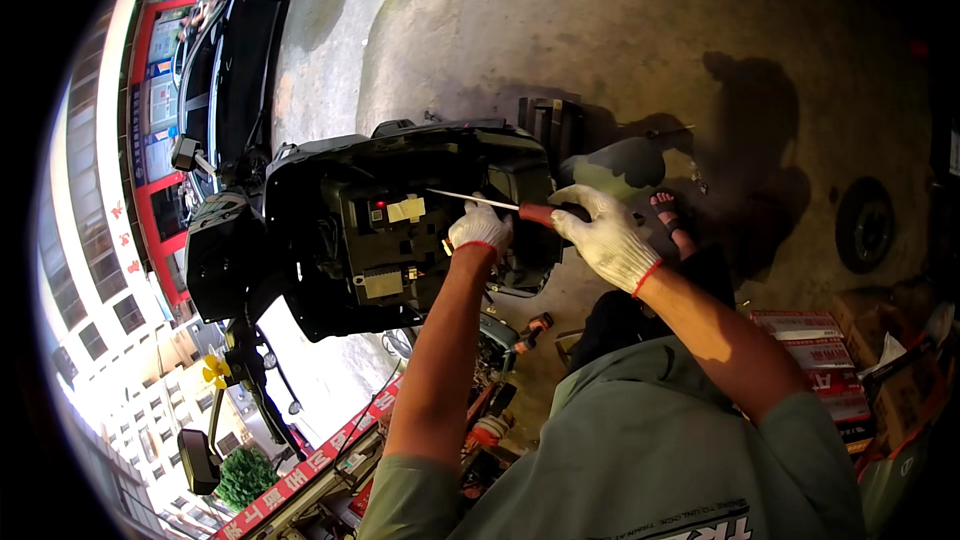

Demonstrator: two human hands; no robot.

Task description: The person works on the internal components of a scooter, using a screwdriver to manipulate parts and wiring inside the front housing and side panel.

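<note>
A black scooter front panel [310, 170] lies open in front of me, showing wiring and a grey control unit [385, 240] inside. My right hand [605, 235], in a white knit glove, grips the red-and-black handle of a screwdriver [500, 205]. Its metal shaft points left into the open housing. My left hand [480, 230], also gloved, is curled against the inner parts just below the shaft. Whether it holds anything I cannot tell.
A mirror on a stalk [198, 460] and handlebar parts sit at the lower left. Stacked red-and-white boxes [820, 360] stand at the right. A sandalled foot [670, 210] rests on the concrete floor [600, 30]. A tyre [865, 225] lies far right; a parked car [235, 50] sits upper left.
</note>
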